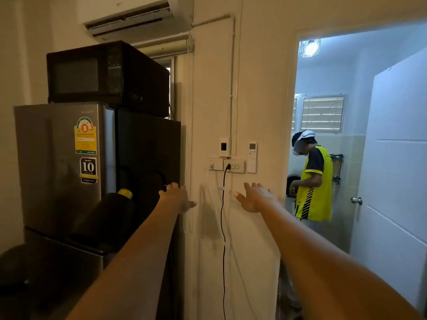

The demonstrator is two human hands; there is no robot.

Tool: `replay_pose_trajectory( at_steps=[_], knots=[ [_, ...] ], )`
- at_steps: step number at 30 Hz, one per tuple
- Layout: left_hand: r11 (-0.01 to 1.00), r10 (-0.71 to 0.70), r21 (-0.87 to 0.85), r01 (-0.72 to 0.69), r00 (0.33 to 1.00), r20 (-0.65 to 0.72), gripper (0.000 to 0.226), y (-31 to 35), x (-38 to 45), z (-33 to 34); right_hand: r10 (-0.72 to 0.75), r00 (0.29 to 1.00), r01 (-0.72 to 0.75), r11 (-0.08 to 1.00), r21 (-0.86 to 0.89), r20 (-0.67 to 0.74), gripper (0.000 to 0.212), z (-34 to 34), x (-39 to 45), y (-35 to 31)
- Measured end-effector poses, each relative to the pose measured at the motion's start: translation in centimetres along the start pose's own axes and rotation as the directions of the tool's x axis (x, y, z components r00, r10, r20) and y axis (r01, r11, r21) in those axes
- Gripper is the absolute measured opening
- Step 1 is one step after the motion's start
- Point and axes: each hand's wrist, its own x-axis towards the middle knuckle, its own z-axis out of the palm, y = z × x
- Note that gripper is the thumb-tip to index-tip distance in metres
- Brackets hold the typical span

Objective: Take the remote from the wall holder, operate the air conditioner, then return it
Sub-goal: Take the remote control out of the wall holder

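Reaching out opens the task: both bare arms stretch toward the cream wall, the left hand (176, 197) spread and empty beside the dark fridge (60, 162), the right hand (255, 197) likewise spread, its grip wide apart and holding nothing. Above the right hand, apart from it, the slim white remote (252, 151) sits upright in its white wall holder (251, 166) beside the switch plate (234, 166). The right hand likely needs to rise and close on it. The white air conditioner (136, 18) hangs higher up.
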Motion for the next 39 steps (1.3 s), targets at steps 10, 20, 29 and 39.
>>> replay_pose_trajectory(
  at_steps=[10, 20, 29, 39],
  knots=[
    [0.998, 0.058, -0.027, -0.058, 0.998, -0.001, 0.073, 2.3, 2.4, 1.8, 0.004, 1.0, -0.005, 0.998, -0.058, -0.011, 0.065, 1.4, 3.1, 2.8],
    [0.997, 0.076, -0.018, -0.075, 0.996, 0.038, 0.075, 2.5, 10.7, 5.0, 0.086, 0.995, -0.081, 0.992, -0.098, 0.044, 0.063, 3.9, 8.9, 4.2],
    [0.984, 0.168, -0.053, -0.168, 0.986, -0.002, 0.07, 5.1, 20.8, 6.6, 0.149, 0.988, -0.152, 0.974, -0.168, -0.028, 0.067, 4.2, 16.8, 6.5],
    [0.958, 0.288, -0.018, -0.288, 0.957, 0.043, 0.07, 11.1, 27.9, 8.9, 0.221, 0.975, -0.223, 0.954, -0.2, -0.036, 0.069, 6.3, 23.5, 12.6]
  ],
)
